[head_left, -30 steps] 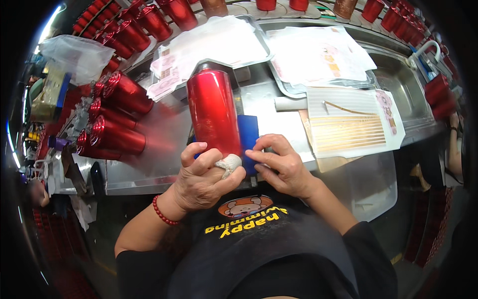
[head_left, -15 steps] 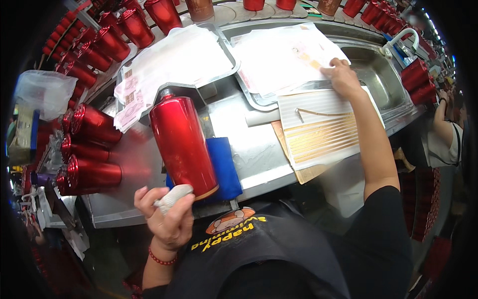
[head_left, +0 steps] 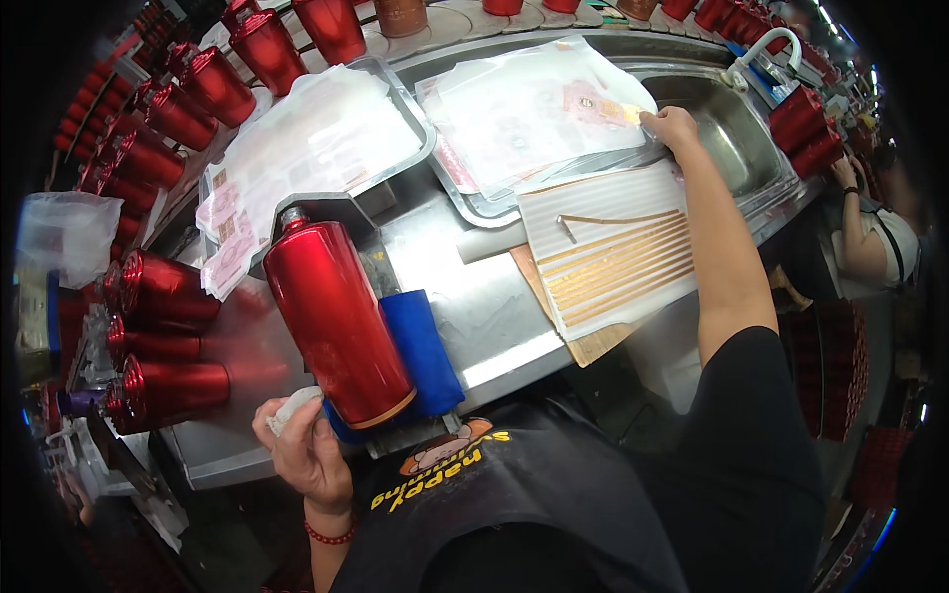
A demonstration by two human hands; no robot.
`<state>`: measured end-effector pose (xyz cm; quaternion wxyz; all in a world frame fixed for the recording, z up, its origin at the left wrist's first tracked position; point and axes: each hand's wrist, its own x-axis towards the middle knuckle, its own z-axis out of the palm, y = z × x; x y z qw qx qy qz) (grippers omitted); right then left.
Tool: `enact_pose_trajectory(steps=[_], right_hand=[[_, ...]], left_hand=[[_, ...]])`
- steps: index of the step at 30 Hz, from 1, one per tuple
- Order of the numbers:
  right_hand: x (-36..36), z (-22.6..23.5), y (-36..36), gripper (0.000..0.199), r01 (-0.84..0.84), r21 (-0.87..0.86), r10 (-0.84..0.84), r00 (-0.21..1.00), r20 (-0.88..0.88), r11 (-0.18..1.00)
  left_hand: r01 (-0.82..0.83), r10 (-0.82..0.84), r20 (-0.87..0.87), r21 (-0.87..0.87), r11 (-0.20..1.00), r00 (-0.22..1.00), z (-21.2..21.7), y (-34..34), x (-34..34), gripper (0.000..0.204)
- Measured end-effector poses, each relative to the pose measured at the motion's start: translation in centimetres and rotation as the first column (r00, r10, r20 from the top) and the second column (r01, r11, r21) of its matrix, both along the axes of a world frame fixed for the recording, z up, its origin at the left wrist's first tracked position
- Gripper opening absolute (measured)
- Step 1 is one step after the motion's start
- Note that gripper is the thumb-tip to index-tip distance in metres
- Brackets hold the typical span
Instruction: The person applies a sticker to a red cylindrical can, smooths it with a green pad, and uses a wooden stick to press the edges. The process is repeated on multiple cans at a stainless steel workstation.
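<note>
My left hand [head_left: 314, 463] pinches a bunched white cloth [head_left: 295, 407] beside the base of a large shiny red bottle [head_left: 331, 316]. That bottle lies on its side in a metal holder, its neck pointing away from me, with a thin gold band around its base. A blue cloth [head_left: 423, 346] is under and beside it. Farther off to the right, my right hand [head_left: 674, 128] has thumb and fingers closed on the right edge of a printed sheet [head_left: 593, 99] with pink and yellow patches. This sheet tops a pile in a metal tray [head_left: 484, 211].
A second tray [head_left: 420, 124] of printed sheets stands left of it. Gold strips lie on a white sheet [head_left: 613, 262] near the bench edge. At right is a sink [head_left: 732, 138] with a white tap [head_left: 776, 40]. Red bottles [head_left: 168, 287] crowd the left; a person works far right.
My right hand has gone from resting fingers on the pile to pinching a sheet's edge, and pink patches now show there. My left hand has drawn slightly back from the bottle. The view has shifted.
</note>
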<state>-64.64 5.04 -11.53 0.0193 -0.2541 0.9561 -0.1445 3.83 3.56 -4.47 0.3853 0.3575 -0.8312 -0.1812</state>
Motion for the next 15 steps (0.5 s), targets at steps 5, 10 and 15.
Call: enact_pose_trajectory(steps=[5, 10, 15], right_hand=[[-0.1, -0.7, 0.9, 0.035, -0.044, -0.164, 0.020, 0.989, -0.144, 0.985], [3.6, 2.2, 1.1, 0.014, -0.424, -0.203, 0.218, 0.752, -0.621, 0.883], [12.3, 10.9, -2.5, 0.012, -0.797, -0.084, 0.532, 0.474, -0.702, 0.599]], left_hand=[[0.004, -0.004, 0.014, 0.001, 1.000, 1.000, -0.8, 0.7, 0.4, 0.025], [-0.042, 0.046, -0.051, 0.082, 0.996, 0.998, -1.3, 1.2, 0.2, 0.023], [-0.020, 0.021, -0.033, 0.010, 1.000, 0.999, -1.1, 0.6, -1.0, 0.031]])
